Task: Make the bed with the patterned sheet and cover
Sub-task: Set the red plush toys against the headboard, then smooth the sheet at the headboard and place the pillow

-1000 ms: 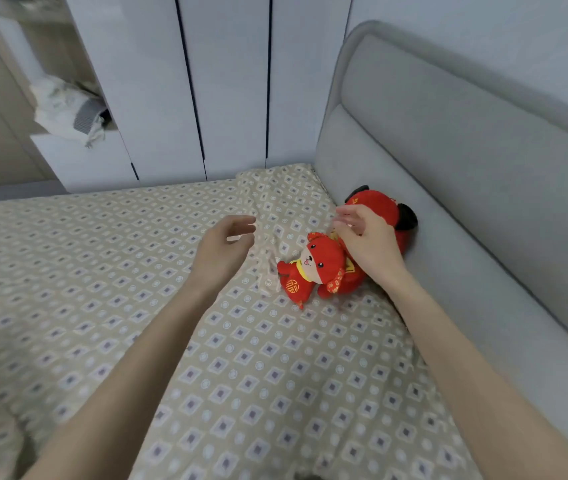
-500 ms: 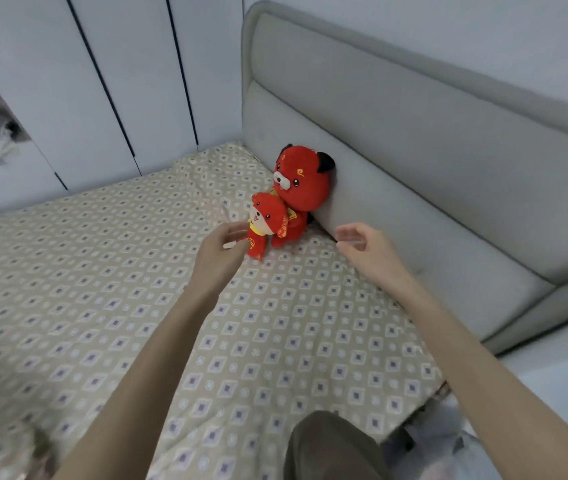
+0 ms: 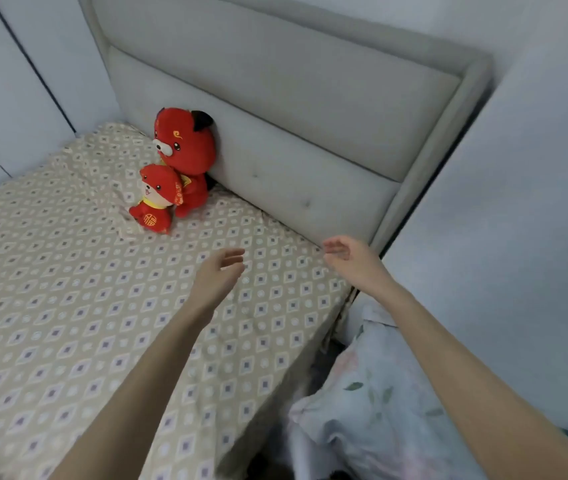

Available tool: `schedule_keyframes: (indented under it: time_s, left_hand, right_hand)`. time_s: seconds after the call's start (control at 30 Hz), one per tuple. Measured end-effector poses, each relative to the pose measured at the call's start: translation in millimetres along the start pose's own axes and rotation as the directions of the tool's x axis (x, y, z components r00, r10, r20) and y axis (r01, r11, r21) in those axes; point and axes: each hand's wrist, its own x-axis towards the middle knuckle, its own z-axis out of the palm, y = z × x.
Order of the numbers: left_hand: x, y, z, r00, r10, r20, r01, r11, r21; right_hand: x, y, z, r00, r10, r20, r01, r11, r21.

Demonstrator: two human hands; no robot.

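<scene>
A beige sheet with a diamond pattern lies spread over the mattress. Two red plush toys sit upright at the head end: the large one leans on the grey headboard, the small one sits in front of it. My left hand hovers over the sheet, fingers relaxed, holding nothing. My right hand hangs in the air above the mattress's near corner, fingers loosely curled and empty. A pale floral cover lies bunched on the floor beside the bed, under my right forearm.
White wardrobe doors stand behind the bed's far side. A pale wall runs close along the right, leaving a narrow gap beside the bed where the floral cover lies.
My right hand has let go of the plush toys, which now sit upright against the headboard. Both hands have drawn back toward the near corner, and the view has swung right.
</scene>
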Motion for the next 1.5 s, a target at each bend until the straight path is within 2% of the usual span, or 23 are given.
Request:
schedule_keyframes:
  time_s: [0.13, 0.3, 0.37, 0.47, 0.6, 0.7, 0.77, 0.83, 0.93, 1.03, 1.13, 1.23, 1.27, 1.33, 1.4, 1.5]
  left_hand:
    - [-22.8, -4.4, 83.0, 0.986, -0.044, 0.159, 0.037, 0.998, 0.046]
    - [-57.3, -22.9, 182.1, 0.935, -0.13, 0.33, 0.087, 0.986, 0.144]
    - [-71.8, -36.5, 222.5, 0.904, -0.159, 0.396, 0.084, 0.976, 0.2]
    - [-85.3, -66.3, 270.3, 0.84, -0.274, 0.468, 0.118, 0.934, 0.336]
    - [-87.5, -104.2, 321.0, 0.795, -0.362, 0.487, 0.113, 0.876, 0.469]
    - [-76.8, -135.1, 354.2, 0.801, -0.385, 0.458, 0.076, 0.824, 0.561]
    - [-65.0, -162.1, 379.2, 0.813, -0.416, 0.408, 0.06, 0.757, 0.65]
    - [-54.1, -179.5, 396.7, 0.822, -0.447, 0.353, 0.069, 0.693, 0.718]
    - [-38.9, -196.2, 417.6, 0.851, -0.417, 0.32, 0.042, 0.661, 0.75]
    - [-29.0, -213.8, 429.7, 0.894, -0.337, 0.296, -0.067, 0.551, 0.832]
    - [-21.3, -222.7, 435.8, 0.942, -0.204, 0.268, -0.169, 0.399, 0.901]
    - [-15.8, -226.4, 436.8, 0.905, -0.137, 0.403, -0.394, 0.091, 0.915]
    - [-14.0, -225.6, 436.0, 0.891, -0.122, 0.437, -0.436, 0.034, 0.899]
    - [-13.1, -222.4, 434.3, 0.869, -0.1, 0.485, -0.486, 0.021, 0.874]
    - [-15.2, -215.4, 429.4, 0.849, -0.085, 0.522, -0.518, 0.066, 0.853]
    - [-24.5, -198.9, 419.2, 0.833, -0.083, 0.547, -0.544, 0.059, 0.837]
  right_hand:
    - [-51.6, 76.3, -35.0, 0.989, 0.139, -0.053, -0.14, 0.99, -0.02]
    - [-127.8, 181.9, -73.7, 0.937, 0.333, -0.106, -0.337, 0.941, -0.026]
    - [-158.1, 231.8, -86.5, 0.896, 0.428, -0.12, -0.432, 0.902, -0.008]
    - [-196.9, 299.6, -93.6, 0.815, 0.568, -0.115, -0.571, 0.821, 0.013]
    - [-234.6, 385.8, -87.5, 0.619, 0.774, -0.131, -0.772, 0.631, 0.078]
    - [-248.9, 441.4, -68.5, 0.493, 0.862, -0.12, -0.865, 0.5, 0.039]
    - [-247.5, 468.6, -53.5, 0.446, 0.889, -0.105, -0.892, 0.451, 0.027]
    - [-236.4, 478.4, -42.5, 0.437, 0.894, -0.1, -0.887, 0.447, 0.115]
    - [-217.7, 493.7, -26.7, 0.386, 0.919, -0.085, -0.891, 0.395, 0.223]
    - [-210.5, 505.6, -15.1, 0.382, 0.905, -0.187, -0.922, 0.388, -0.006]
    - [-210.6, 515.7, -10.3, 0.445, 0.84, -0.31, -0.895, 0.407, -0.184]
    - [-209.8, 519.8, -4.5, 0.504, 0.794, -0.34, -0.863, 0.451, -0.228]
    - [-209.7, 519.0, -1.4, 0.514, 0.777, -0.363, -0.858, 0.47, -0.209]
    - [-212.7, 511.8, 4.6, 0.522, 0.731, -0.439, -0.84, 0.53, -0.117]
    - [-216.7, 494.9, 4.8, 0.506, 0.694, -0.513, -0.804, 0.594, 0.011]
    - [-219.8, 471.0, -9.5, 0.47, 0.687, -0.554, -0.772, 0.624, 0.119]
